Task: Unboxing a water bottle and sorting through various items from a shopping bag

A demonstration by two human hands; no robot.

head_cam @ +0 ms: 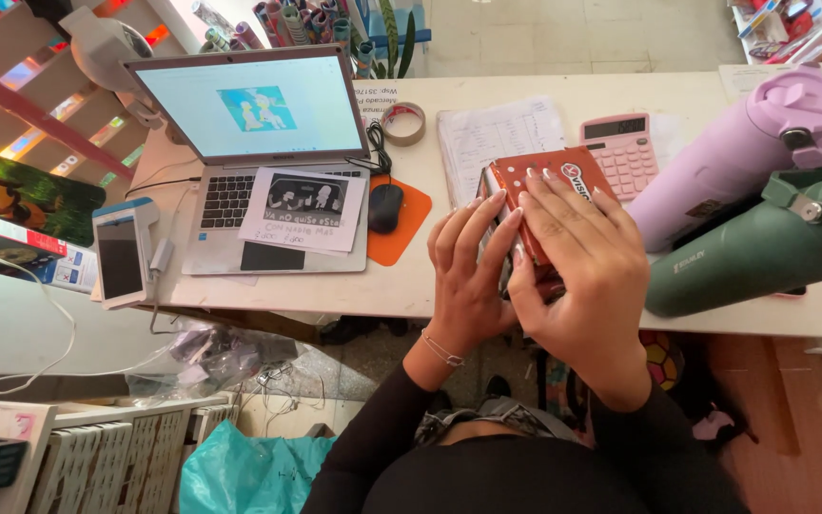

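Both hands gripped one red-orange box [544,190] at the near edge of the white table [411,286]: the right hand [577,271] lay flat over its top with fingers spread toward the far end, and the left hand [473,262] pressed against its left side, fingers curled up along the edge. The box rested partly on the table, its lower part hidden under the palms.

Close around it stood things that crowded the spot. A pink calculator [625,152] lay just beyond the box, touching or nearly touching its far corner (I could not tell which). To the right, a lilac flask [744,152] and a dark green flask [763,243] lay on their sides, the green one near the right hand. A sheet of paper with a table of rows [497,133] sat just left of the box. Farther left were an orange mouse pad [406,224] carrying a black mouse [384,207], an open laptop [259,114] with a printed picture sheet [304,207] over its keys, a roll of tape [403,123], and a white handheld terminal [124,252] at the table's left edge.

Counted: two flasks, one calculator, one laptop, one mouse, one tape roll. Below the table lay a turquoise bag [240,471] and tangled cables [230,357] on the floor.
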